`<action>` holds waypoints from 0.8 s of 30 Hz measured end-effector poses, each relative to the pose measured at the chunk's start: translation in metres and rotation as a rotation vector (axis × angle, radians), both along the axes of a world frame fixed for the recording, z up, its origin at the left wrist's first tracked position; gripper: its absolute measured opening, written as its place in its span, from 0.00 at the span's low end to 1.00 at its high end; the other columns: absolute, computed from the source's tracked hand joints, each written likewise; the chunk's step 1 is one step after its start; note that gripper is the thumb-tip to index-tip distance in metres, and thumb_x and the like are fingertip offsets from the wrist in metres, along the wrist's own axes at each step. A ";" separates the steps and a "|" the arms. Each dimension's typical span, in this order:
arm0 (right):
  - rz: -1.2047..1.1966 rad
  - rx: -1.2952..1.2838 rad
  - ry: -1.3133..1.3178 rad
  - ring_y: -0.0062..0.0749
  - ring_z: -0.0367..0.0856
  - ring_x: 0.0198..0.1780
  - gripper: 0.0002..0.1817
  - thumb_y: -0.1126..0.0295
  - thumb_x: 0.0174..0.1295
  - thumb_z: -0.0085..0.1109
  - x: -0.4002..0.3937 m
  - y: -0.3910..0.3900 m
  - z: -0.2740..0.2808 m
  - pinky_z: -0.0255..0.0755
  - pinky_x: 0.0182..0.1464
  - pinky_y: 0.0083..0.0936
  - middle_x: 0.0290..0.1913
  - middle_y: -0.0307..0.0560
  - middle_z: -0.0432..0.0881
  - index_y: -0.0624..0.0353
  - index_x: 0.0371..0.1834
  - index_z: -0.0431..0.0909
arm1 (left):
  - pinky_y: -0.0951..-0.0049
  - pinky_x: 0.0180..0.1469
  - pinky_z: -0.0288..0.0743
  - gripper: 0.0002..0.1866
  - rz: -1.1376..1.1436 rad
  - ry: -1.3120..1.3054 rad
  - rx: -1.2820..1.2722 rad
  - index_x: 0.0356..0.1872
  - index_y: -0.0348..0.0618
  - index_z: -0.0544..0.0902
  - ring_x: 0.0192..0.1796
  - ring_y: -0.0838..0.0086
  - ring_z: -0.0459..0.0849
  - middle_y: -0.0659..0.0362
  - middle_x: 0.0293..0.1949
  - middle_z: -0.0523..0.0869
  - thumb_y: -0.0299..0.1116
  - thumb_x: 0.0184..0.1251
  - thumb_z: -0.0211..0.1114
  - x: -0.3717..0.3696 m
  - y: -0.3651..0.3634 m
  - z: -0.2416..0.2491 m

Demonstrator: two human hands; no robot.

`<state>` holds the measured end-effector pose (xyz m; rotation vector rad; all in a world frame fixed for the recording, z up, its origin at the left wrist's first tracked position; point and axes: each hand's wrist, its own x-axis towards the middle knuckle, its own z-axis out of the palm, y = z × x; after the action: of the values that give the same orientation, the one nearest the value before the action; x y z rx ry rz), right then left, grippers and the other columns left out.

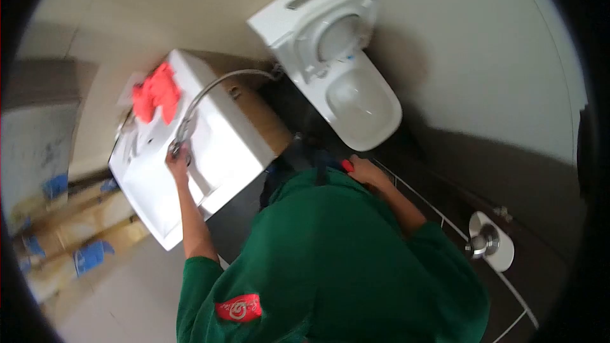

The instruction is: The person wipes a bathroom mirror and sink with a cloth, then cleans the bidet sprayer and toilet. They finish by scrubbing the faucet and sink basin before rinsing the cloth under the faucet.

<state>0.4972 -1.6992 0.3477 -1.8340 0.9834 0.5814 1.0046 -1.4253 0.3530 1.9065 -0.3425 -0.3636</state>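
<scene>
your left hand (178,157) grips a silver metal sprayer (182,132); give its flexible hose (219,80) slack. your right hand (370,173) meets a small red object (347,166), grip unclear.

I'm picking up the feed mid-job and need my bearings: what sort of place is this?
It looks like a bathroom or small toilet room. A white toilet stands by the wall, a white washbasin is beside it, and a metal hose runs to the left hand.
</scene>
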 end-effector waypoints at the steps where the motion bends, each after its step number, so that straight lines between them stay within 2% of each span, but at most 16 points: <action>1: 0.009 -0.029 -0.013 0.66 0.77 0.44 0.24 0.64 0.51 0.58 0.007 0.001 -0.002 0.72 0.46 0.51 0.38 0.71 0.79 0.68 0.48 0.67 | 0.82 0.40 0.71 0.18 0.001 0.003 0.025 0.49 0.37 0.78 0.35 0.83 0.77 0.64 0.35 0.82 0.26 0.57 0.69 -0.004 -0.003 0.004; 3: 0.037 -0.160 0.050 0.62 0.78 0.45 0.22 0.63 0.51 0.57 0.029 0.011 0.024 0.72 0.47 0.49 0.38 0.70 0.79 0.67 0.46 0.70 | 0.83 0.36 0.69 0.18 0.018 -0.056 0.086 0.48 0.38 0.79 0.32 0.84 0.73 0.66 0.32 0.80 0.28 0.56 0.70 -0.014 -0.006 0.017; 6: 0.189 -0.140 0.172 0.61 0.78 0.47 0.22 0.63 0.52 0.54 0.046 0.010 -0.008 0.73 0.48 0.47 0.44 0.71 0.77 0.66 0.48 0.70 | 0.84 0.33 0.66 0.18 0.024 -0.055 -0.004 0.48 0.39 0.79 0.29 0.84 0.70 0.68 0.29 0.77 0.30 0.55 0.71 -0.021 -0.017 0.025; 9: 0.253 -0.250 0.175 0.65 0.76 0.49 0.22 0.63 0.54 0.51 0.066 0.017 0.001 0.72 0.50 0.47 0.52 0.71 0.72 0.66 0.49 0.70 | 0.83 0.35 0.69 0.17 0.056 -0.058 -0.040 0.45 0.40 0.80 0.31 0.84 0.74 0.67 0.30 0.81 0.29 0.54 0.72 -0.022 -0.021 0.027; 10: 0.288 -0.149 0.185 0.68 0.75 0.49 0.23 0.61 0.55 0.50 0.073 0.011 0.012 0.71 0.52 0.49 0.56 0.71 0.67 0.66 0.51 0.70 | 0.82 0.35 0.70 0.17 0.055 -0.099 -0.006 0.44 0.41 0.81 0.31 0.84 0.74 0.66 0.31 0.81 0.28 0.53 0.72 -0.023 -0.024 0.034; 13: 0.184 -0.124 0.202 0.66 0.74 0.51 0.26 0.56 0.55 0.49 0.069 0.012 -0.027 0.69 0.54 0.48 0.54 0.72 0.70 0.67 0.50 0.71 | 0.80 0.35 0.70 0.17 0.056 -0.096 0.025 0.44 0.42 0.81 0.32 0.83 0.74 0.65 0.33 0.81 0.27 0.51 0.73 -0.022 -0.021 0.037; 16: -0.074 -0.010 0.186 0.62 0.73 0.54 0.30 0.51 0.54 0.50 0.077 0.001 -0.045 0.67 0.56 0.45 0.53 0.70 0.73 0.68 0.51 0.73 | 0.80 0.34 0.69 0.18 0.066 -0.115 0.002 0.44 0.43 0.81 0.31 0.82 0.73 0.65 0.32 0.81 0.27 0.49 0.74 -0.015 -0.019 0.025; 17: -0.032 -0.019 0.210 0.61 0.72 0.55 0.31 0.50 0.55 0.50 0.081 0.002 -0.053 0.67 0.57 0.45 0.52 0.70 0.74 0.68 0.51 0.73 | 0.80 0.34 0.69 0.18 0.069 -0.136 -0.004 0.43 0.43 0.82 0.30 0.82 0.72 0.65 0.32 0.80 0.27 0.49 0.74 -0.013 -0.017 0.020; 18: 0.007 -0.029 0.235 0.60 0.72 0.56 0.31 0.50 0.55 0.50 0.084 0.006 -0.064 0.66 0.57 0.44 0.52 0.69 0.75 0.68 0.50 0.73 | 0.80 0.32 0.68 0.17 0.100 -0.037 -0.034 0.41 0.42 0.82 0.29 0.82 0.71 0.66 0.31 0.80 0.26 0.48 0.74 -0.017 -0.020 0.030; 20: 0.158 -0.105 0.257 0.58 0.72 0.58 0.33 0.46 0.56 0.49 0.093 0.012 -0.076 0.66 0.58 0.42 0.51 0.69 0.75 0.68 0.51 0.74 | 0.80 0.32 0.68 0.16 0.087 -0.155 -0.082 0.40 0.41 0.82 0.29 0.82 0.71 0.65 0.32 0.80 0.25 0.47 0.74 -0.012 -0.019 0.020; 21: 0.289 -0.241 0.211 0.58 0.73 0.55 0.32 0.46 0.57 0.49 0.104 0.009 -0.069 0.68 0.56 0.42 0.49 0.68 0.77 0.67 0.49 0.75 | 0.80 0.32 0.68 0.16 0.083 -0.215 -0.104 0.40 0.41 0.82 0.29 0.82 0.72 0.65 0.32 0.80 0.25 0.47 0.74 -0.010 -0.018 0.016; 22: 0.419 -0.375 0.157 0.57 0.75 0.53 0.31 0.46 0.58 0.48 0.125 0.003 -0.047 0.69 0.53 0.42 0.46 0.67 0.78 0.66 0.48 0.76 | 0.79 0.35 0.71 0.16 0.111 -0.105 -0.108 0.39 0.42 0.83 0.32 0.80 0.75 0.64 0.35 0.80 0.24 0.46 0.74 -0.018 -0.020 0.033; 23: 0.551 -0.512 0.096 0.56 0.77 0.51 0.30 0.46 0.59 0.48 0.153 -0.004 -0.017 0.70 0.51 0.43 0.44 0.66 0.79 0.65 0.47 0.76 | 0.76 0.40 0.74 0.15 0.081 -0.207 -0.201 0.38 0.43 0.83 0.37 0.77 0.78 0.62 0.37 0.80 0.24 0.46 0.74 -0.017 -0.019 0.029; 24: 0.517 -0.413 -0.091 0.53 0.79 0.45 0.25 0.49 0.60 0.50 0.194 -0.014 0.034 0.71 0.46 0.41 0.39 0.62 0.80 0.64 0.43 0.77 | 0.75 0.43 0.74 0.15 0.068 -0.245 -0.135 0.37 0.43 0.83 0.39 0.75 0.79 0.61 0.38 0.80 0.24 0.45 0.74 -0.017 -0.019 0.036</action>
<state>0.6915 -1.7128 0.3819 -2.4910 0.5885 0.6230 0.9878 -1.4443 0.3891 1.8273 -0.4518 -0.0586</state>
